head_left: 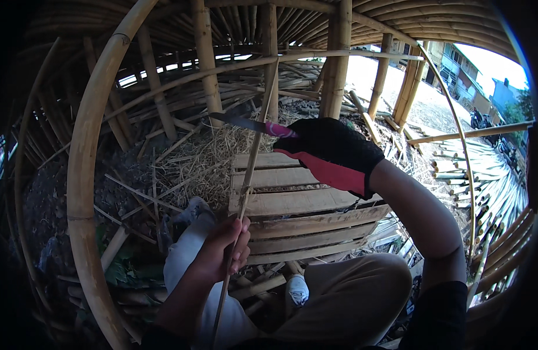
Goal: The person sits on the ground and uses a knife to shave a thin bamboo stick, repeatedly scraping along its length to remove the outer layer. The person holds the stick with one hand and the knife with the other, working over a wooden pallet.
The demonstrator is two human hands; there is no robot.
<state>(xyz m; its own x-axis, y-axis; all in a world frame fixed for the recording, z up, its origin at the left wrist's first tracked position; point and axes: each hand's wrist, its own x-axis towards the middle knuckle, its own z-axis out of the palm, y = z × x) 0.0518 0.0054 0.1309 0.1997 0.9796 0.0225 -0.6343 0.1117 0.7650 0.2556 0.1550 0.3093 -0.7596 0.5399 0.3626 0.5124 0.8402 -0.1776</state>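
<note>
My bare left hand [227,246] is closed round a long, thin bamboo strip [255,154], which stands at a slant and runs up past the wooden slats. A small split or frayed spot shows on the strip just above my fingers. My right hand [330,153], in a black and pink glove, grips a knife [241,121] by its pink handle. The dark blade points left and crosses the upper part of the strip; whether it touches the strip I cannot tell.
A slatted wooden crate [298,201] stands before my knees. A thick curved bamboo pole [82,192] rises close on my left. Bamboo posts [337,64] hold up the roof. Shavings [187,166] litter the ground, and cut bamboo poles [496,181] lie stacked at right.
</note>
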